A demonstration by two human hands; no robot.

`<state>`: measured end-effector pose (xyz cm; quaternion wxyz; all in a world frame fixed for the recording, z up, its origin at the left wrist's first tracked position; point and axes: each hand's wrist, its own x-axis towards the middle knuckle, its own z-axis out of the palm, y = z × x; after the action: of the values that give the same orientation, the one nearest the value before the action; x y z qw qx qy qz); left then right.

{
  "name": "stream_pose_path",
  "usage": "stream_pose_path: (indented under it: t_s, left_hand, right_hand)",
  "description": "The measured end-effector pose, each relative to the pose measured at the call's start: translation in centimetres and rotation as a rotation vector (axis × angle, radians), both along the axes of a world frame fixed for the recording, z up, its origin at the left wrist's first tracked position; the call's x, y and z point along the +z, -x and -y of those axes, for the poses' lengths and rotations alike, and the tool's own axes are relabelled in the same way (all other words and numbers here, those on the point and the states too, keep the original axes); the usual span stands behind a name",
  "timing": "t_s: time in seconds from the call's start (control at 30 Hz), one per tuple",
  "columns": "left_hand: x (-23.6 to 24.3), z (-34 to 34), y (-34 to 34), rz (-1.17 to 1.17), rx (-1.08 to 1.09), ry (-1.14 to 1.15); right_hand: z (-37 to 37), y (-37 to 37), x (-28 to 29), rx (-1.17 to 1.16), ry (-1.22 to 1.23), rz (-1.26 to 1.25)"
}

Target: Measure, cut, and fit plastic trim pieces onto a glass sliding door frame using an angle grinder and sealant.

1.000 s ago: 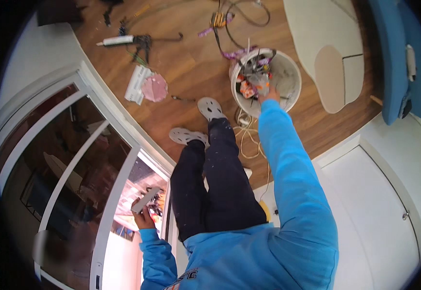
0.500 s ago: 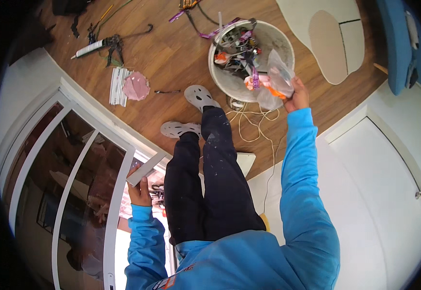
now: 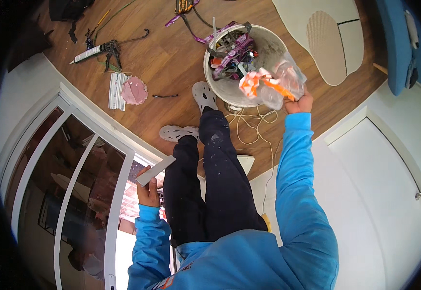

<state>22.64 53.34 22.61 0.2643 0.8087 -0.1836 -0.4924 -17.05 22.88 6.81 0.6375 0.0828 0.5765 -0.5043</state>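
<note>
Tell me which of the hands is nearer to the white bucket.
Right. The right hand is close beside the white bucket, gripping a clear plastic bag; the left hand is farther off, near the glass door, holding a grey strip.

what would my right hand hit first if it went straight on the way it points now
Beyond the clear plastic bag it holds, your right hand would likely meet the bucket first, though depth is unclear: it might pass above or beside it, toward the cream rug.
</note>
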Motion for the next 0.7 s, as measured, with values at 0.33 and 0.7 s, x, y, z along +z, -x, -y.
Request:
stream_pose_path:
  t_s: [0.33,0.7]
  left_hand:
    - [-0.8,2.0,0.6,-0.005,-0.042,-0.058]
    - [-0.4,4.0,0.4,-0.032,-0.070,-0.017]
  right_hand:
    - [0.2,-0.6,-6.4,0.477,0.148,-0.971]
    - [-5.1,-7.2,-5.5,1.752,-0.172,-1.215]
